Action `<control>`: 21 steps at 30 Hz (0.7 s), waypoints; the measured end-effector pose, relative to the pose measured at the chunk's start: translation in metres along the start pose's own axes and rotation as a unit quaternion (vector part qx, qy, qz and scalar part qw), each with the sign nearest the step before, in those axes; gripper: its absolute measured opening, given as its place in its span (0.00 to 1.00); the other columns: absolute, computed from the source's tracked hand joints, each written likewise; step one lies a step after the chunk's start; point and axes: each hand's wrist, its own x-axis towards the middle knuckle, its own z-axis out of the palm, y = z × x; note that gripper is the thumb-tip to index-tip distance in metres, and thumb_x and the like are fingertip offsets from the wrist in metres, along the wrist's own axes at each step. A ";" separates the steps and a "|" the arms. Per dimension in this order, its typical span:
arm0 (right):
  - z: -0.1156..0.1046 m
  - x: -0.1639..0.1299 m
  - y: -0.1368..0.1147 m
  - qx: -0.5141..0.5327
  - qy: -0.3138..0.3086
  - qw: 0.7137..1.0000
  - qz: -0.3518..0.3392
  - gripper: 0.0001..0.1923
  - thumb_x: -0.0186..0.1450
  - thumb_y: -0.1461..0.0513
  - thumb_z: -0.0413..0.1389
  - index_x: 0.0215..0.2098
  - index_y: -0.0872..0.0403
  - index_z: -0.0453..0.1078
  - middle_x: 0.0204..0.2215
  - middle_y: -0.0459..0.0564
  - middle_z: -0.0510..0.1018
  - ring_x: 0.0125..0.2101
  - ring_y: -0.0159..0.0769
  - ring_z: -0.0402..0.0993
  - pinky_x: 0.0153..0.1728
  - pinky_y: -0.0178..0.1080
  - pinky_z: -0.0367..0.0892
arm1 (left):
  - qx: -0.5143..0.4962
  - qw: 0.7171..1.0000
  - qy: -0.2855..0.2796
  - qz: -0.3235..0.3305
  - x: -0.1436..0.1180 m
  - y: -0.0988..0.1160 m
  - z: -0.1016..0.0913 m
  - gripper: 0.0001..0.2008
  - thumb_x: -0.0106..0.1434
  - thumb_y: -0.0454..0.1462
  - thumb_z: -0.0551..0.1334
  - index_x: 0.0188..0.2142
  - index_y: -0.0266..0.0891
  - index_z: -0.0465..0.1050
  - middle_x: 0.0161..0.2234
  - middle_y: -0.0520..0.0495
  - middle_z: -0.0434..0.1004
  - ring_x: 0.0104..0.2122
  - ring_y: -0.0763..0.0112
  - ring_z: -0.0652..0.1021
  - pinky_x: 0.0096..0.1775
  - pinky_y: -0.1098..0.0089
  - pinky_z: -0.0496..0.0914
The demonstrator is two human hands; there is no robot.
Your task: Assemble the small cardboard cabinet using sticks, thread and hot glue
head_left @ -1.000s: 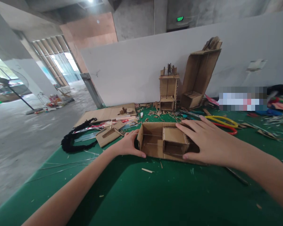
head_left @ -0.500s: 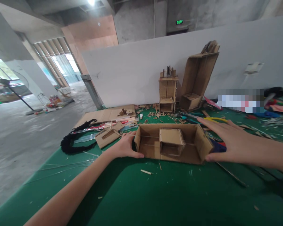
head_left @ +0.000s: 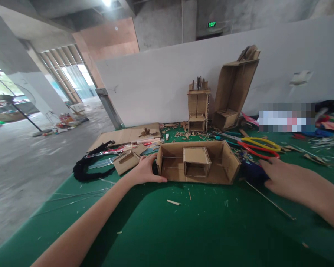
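Note:
A long open-fronted cardboard box (head_left: 171, 168) lies on the green table in front of me, with a small cardboard compartment (head_left: 197, 155) fixed inside. My left hand (head_left: 147, 171) grips the box's left end, thumb at the front bottom corner and fingers behind. Off to the right of the box, my right hand (head_left: 286, 176) is slightly blurred, thumb and fingers apart with nothing seen between them. It is beside a dark blue item (head_left: 252, 172) and just below scissors (head_left: 263, 144) with red and yellow handles. A thin rod (head_left: 269, 200) lies beneath it.
Two upright cardboard structures (head_left: 197, 105) (head_left: 232, 87) stand at the back by the white partition (head_left: 156, 85). Left are a slotted cardboard piece (head_left: 129, 159), a black fuzzy strip (head_left: 79, 170) and clear rods. Cardboard scraps litter the back; a small stick (head_left: 173, 202) lies in front.
My right hand has let go of the box's right end and moved right, uncovering the scissors' handles. The box has shifted slightly left and away, with my left hand still on it.

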 end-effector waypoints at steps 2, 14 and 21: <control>0.000 -0.003 -0.002 -0.035 0.007 0.999 -0.024 0.16 0.54 0.64 0.48 0.39 0.58 0.70 0.34 0.59 0.72 0.30 0.46 0.74 0.31 0.45 0.67 | -0.008 1.000 -0.010 -0.008 0.001 0.000 0.000 0.50 0.42 0.58 0.66 0.61 0.39 0.55 0.55 0.38 0.67 0.55 0.43 0.66 0.58 0.48 0.51; -0.075 -0.004 -0.029 0.200 0.190 0.958 0.071 0.19 0.56 0.52 0.48 0.40 0.55 0.65 0.39 0.61 0.72 0.39 0.54 0.70 0.40 0.51 0.65 | -0.110 0.993 -0.040 0.018 -0.003 -0.006 -0.010 0.45 0.46 0.54 0.67 0.60 0.41 0.57 0.57 0.41 0.66 0.58 0.47 0.64 0.57 0.50 0.58; -0.089 0.023 -0.057 0.378 0.083 0.919 0.076 0.23 0.58 0.42 0.51 0.29 0.52 0.69 0.18 0.48 0.72 0.19 0.39 0.69 0.26 0.43 0.65 | -0.067 0.997 -0.039 0.024 -0.004 0.003 -0.013 0.44 0.46 0.55 0.66 0.59 0.39 0.59 0.58 0.39 0.64 0.56 0.48 0.67 0.57 0.52 0.59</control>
